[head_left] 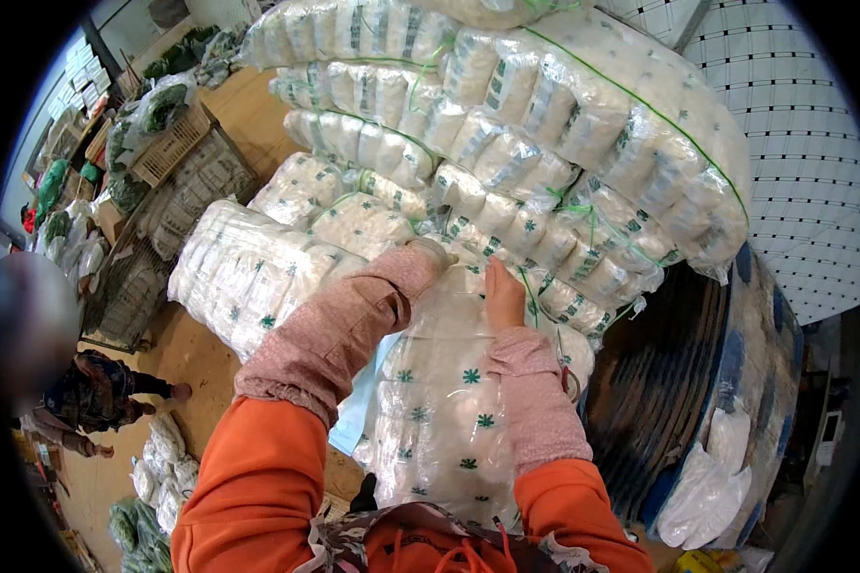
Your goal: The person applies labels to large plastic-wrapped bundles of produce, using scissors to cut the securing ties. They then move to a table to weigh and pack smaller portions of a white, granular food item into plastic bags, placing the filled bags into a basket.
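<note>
A long clear plastic bag (440,420) packed with white bundles and printed with green leaf marks lies in front of my body. At its far end both hands work close together. My left hand (432,252), partly covered by the pink sleeve cover, is closed on the bag's edge. My right hand (505,298) is curled, with thumb and fingers pinching the plastic a little to the right. A red loop handle (570,384) shows beside my right forearm; the rest of that tool is hidden. Light blue sheeting (358,406) sticks out under my left forearm.
Similar packed bags (526,105), some tied with green cord, are stacked high ahead. Another bag (248,267) lies left. Dark stacked sheets (655,353) and white plastic bags (705,497) are at right. A person (100,392) stands left, near crates (172,148) of wrapped greens.
</note>
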The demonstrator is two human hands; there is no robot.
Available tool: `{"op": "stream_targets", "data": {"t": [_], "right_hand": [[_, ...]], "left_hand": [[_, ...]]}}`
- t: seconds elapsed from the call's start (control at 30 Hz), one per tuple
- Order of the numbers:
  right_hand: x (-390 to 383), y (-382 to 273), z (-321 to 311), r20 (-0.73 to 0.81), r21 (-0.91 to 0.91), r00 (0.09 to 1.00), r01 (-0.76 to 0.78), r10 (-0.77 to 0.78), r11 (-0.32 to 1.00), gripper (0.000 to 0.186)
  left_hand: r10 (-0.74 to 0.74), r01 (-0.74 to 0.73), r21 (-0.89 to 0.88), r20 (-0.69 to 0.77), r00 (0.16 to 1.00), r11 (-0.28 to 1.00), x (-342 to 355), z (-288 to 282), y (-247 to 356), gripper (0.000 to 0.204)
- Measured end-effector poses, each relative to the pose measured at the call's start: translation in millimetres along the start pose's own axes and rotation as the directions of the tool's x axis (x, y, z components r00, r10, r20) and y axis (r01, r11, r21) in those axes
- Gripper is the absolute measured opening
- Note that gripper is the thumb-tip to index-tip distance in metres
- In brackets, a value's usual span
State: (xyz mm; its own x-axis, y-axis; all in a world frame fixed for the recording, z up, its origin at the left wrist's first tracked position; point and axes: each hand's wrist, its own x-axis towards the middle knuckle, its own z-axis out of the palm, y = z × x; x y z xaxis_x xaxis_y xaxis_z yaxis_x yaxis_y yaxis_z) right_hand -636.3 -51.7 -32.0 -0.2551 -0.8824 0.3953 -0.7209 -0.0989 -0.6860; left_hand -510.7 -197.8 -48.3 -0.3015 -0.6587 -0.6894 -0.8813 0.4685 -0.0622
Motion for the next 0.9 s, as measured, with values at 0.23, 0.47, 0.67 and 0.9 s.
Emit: {"op": "stream_targets", "data": {"t": [0.23,0.47,0.67,0.9], "right_hand": [[0,3,4,0.085,-0.247,0.977,0.212,-0.197,0.945,0.017],[-1,-3,8,0.277,-0.379,0.924,0.355,-0.262,0.855,0.021],[-5,-18,17,0.489,-0.495,0.869,0.205,0.075,0.844,0.039],[-5,-42,14,0.613,-0.554,0.734,0.135,0.293,0.822,0.055]], "left_hand": [[0.149,-0.146,0.085,-0.035,0.988,0.986,-68,-47,13,0.06],[0.212,-0.2,0.139,-0.073,0.975,0.97,-65,-37,5,0.051],[0.157,-0.157,-0.006,0.044,0.987,0.988,-96,-26,11,0.042],[0.125,-0.141,-0.016,-0.375,0.919,0.99,-223,70,-20,0.035]]}}
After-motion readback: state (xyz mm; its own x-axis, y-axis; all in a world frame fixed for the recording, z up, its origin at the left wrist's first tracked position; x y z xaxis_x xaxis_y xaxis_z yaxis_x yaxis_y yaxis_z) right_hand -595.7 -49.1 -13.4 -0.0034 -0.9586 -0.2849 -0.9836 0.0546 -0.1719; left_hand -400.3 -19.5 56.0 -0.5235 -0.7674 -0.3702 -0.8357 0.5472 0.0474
